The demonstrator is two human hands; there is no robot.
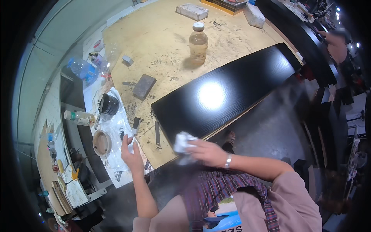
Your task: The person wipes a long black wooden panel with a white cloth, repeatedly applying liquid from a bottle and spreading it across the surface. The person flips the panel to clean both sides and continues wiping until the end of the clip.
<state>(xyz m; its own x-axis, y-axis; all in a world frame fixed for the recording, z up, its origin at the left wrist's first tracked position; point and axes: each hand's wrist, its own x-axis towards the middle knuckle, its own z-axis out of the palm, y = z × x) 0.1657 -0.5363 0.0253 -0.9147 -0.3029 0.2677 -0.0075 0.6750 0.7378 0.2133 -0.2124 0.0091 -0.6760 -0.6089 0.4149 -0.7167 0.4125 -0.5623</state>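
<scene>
By the black panel point(239, 83), my right hand point(209, 152) clutches white cloth point(183, 142); my left hand point(132, 155) is half-open, empty; the bottle point(198, 40) beyond holds yellowish liquid point(198, 51).

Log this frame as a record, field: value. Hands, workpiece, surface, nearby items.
left_hand: left hand by white plastic sheet; contact unclear
right_hand: right hand grips crumpled white wad, cloth or paper unclear
workpiece: glossy black panel, lying flat, reflecting light
surface: tan table, dark smudges
beyond_panel: capped bottle, upright, partly filled
left_of_panel: dark block
on_sheet: black tub, tilted
</scene>
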